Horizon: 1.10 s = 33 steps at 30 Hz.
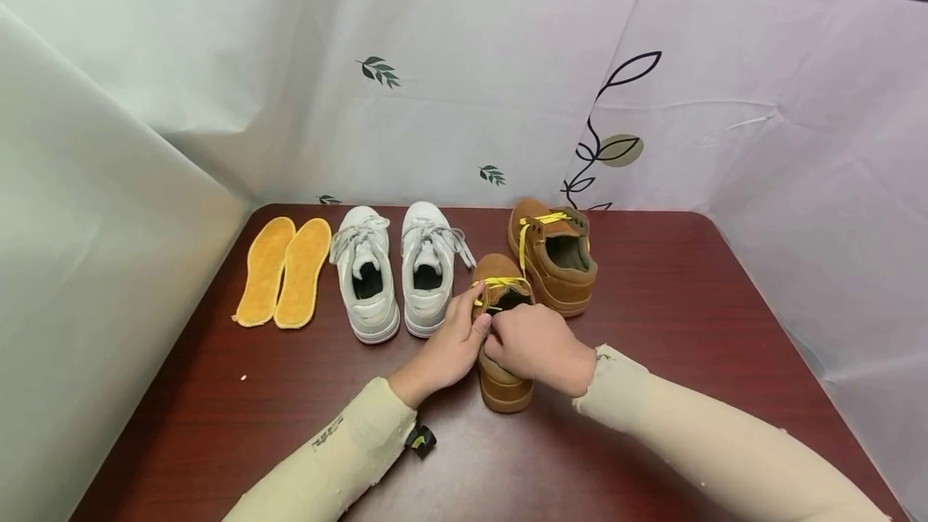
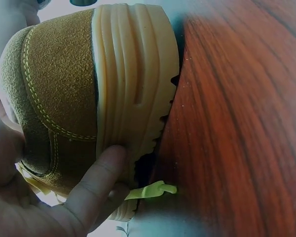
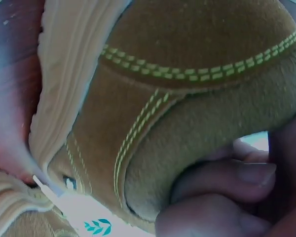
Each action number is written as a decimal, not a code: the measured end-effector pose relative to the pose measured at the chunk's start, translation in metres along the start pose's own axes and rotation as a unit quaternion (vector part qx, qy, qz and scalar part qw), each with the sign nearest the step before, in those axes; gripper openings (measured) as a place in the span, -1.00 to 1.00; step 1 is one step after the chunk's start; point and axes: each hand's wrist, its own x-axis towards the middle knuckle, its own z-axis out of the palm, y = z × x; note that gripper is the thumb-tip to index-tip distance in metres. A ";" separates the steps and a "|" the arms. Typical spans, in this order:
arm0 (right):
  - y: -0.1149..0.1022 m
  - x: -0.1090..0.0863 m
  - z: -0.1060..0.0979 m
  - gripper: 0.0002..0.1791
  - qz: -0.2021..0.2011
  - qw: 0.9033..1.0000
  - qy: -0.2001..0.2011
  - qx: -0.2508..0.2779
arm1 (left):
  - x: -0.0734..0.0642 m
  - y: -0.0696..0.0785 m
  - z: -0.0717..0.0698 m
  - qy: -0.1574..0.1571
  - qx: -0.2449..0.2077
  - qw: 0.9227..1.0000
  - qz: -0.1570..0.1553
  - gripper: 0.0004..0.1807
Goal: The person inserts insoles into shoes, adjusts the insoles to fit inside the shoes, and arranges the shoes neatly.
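Observation:
Between both hands a brown suede shoe with yellow laces stands on the table, its heel toward me. My left hand holds its left side. In the left wrist view, the fingers lie against the pale sole and the thumb is near the collar. My right hand is at the shoe opening with its fingers curled. From the right wrist, bent fingers show at the padded collar. The shoe's inside is mostly hidden by this hand. A second brown shoe stands just behind, to the right.
Two white sneakers, a left one and a right one, stand left of the hands. Farther left lie two orange insoles, one beside the other. Pale curtains enclose the dark red table at the back and sides.

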 end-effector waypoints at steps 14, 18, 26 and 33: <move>0.016 -0.039 0.000 -0.55 -0.095 0.995 0.030 0.031 | -0.001 0.003 0.002 0.002 -0.002 1.000 -0.004 -0.36; 0.023 -0.043 0.001 -0.48 -0.092 0.993 -0.022 0.064 | -0.002 0.003 0.001 0.002 -0.007 1.000 -0.009 -0.36; 0.020 -0.050 0.004 -0.39 -0.065 0.997 -0.034 0.027 | -0.002 0.000 0.003 0.001 -0.004 1.000 -0.007 -0.36; 0.013 -0.034 0.008 -0.25 -0.062 0.996 -0.067 -0.023 | 0.000 0.000 0.003 0.007 -0.005 1.000 -0.009 -0.37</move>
